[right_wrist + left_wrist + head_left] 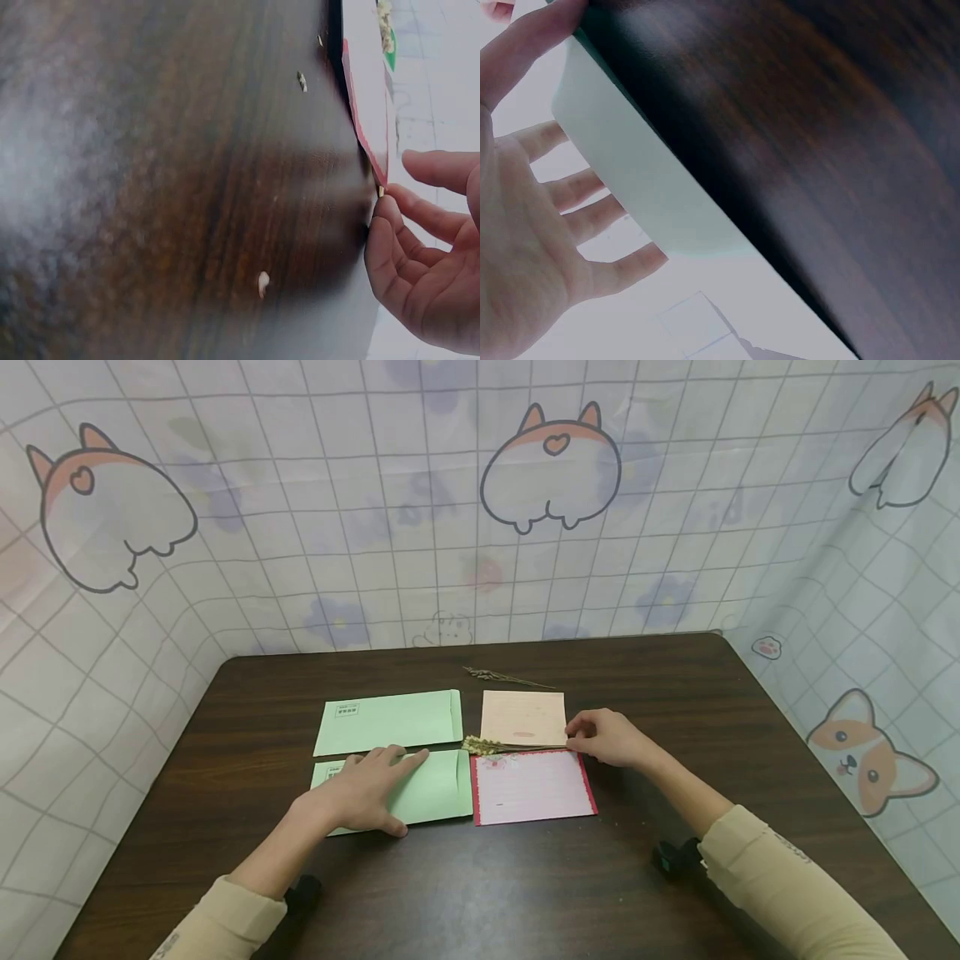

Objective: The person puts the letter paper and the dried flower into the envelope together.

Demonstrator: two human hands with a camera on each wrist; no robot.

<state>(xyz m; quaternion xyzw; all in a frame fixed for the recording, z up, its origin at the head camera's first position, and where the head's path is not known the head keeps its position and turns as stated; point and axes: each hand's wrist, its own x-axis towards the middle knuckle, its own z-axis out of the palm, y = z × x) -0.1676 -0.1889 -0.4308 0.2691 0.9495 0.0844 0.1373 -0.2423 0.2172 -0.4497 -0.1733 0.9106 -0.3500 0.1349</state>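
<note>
— Nearest items first. What do you record?

— Both forearms in beige sleeves [780, 877] come in over the dark wood tabletop [487, 893]. The left hand [367, 789] lies flat on the near green envelope [435, 789], fingers [401, 758] straight and slightly spread, pressing the paper down. The left wrist view confirms it: palm open, fingers fanned over the pale envelope edge.

— And beside it?

— Just to the right, touching or nearly touching the envelope's edge, lies a pink lined sheet with a red border [532, 787]. There is small print at its top; too small to read.

— The right hand?

— The right hand [607, 739] sits at the far right corner of that sheet, fingers curled together at the lower right corner of the peach card [522, 718]. The head view suggests a pinch on the card's corner. The right wrist view shows curled fingers against a paper edge, but I cannot tell for certain whether it is gripped.

— Further back?

— A dried flower sprig [483, 746] lies between the peach card and the pink sheet. Behind the near envelope lies a second green envelope [390, 722], with a printed box at its upper left; characters illegible. Another dried sprig [506, 677] lies beyond the card.

— Any writing at all?

— None legible. The backdrop is a grid-pattern cloth [375, 527] with cartoon corgis.
</note>
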